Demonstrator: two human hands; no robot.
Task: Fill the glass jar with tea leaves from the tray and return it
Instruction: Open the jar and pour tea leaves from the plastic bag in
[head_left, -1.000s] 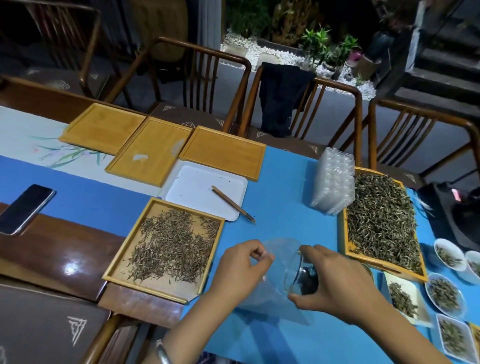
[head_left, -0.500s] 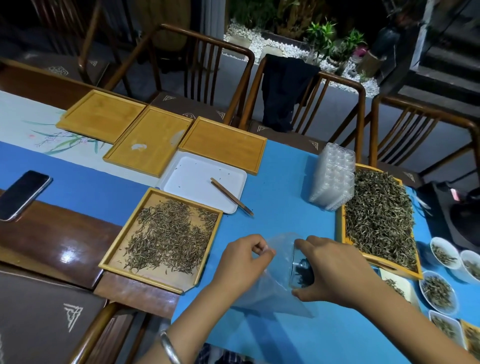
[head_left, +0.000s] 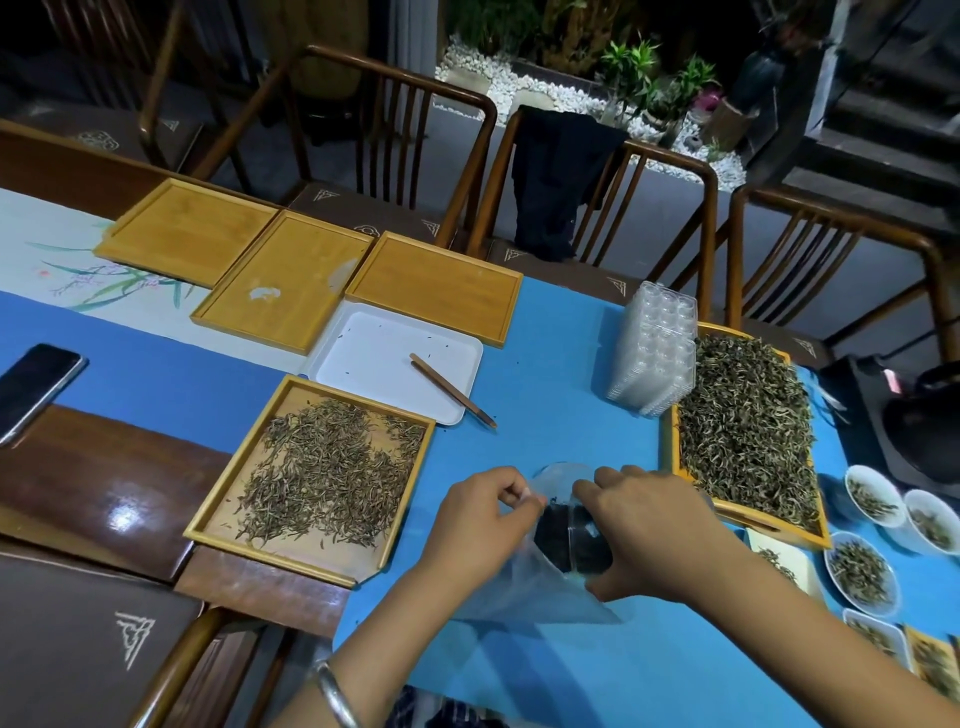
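Note:
A small glass jar holding dark tea leaves lies tilted on the blue cloth, partly inside a clear plastic bag. My right hand is wrapped around the jar from the right. My left hand pinches the bag's upper edge just left of the jar. A wooden tray heaped with tea leaves sits right of my hands. A second wooden tray with a thinner layer of tea leaves lies to the left.
A white tray with wooden tweezers lies behind. Three bare wooden trays line the far edge. Stacked clear plastic boxes stand by the right tray. Small white bowls of tea sit far right. A phone rests at left.
The jar has sunk lower and deeper into the bag, and dark leaves now show in it. Both hands stay on jar and bag; the view has tilted slightly.

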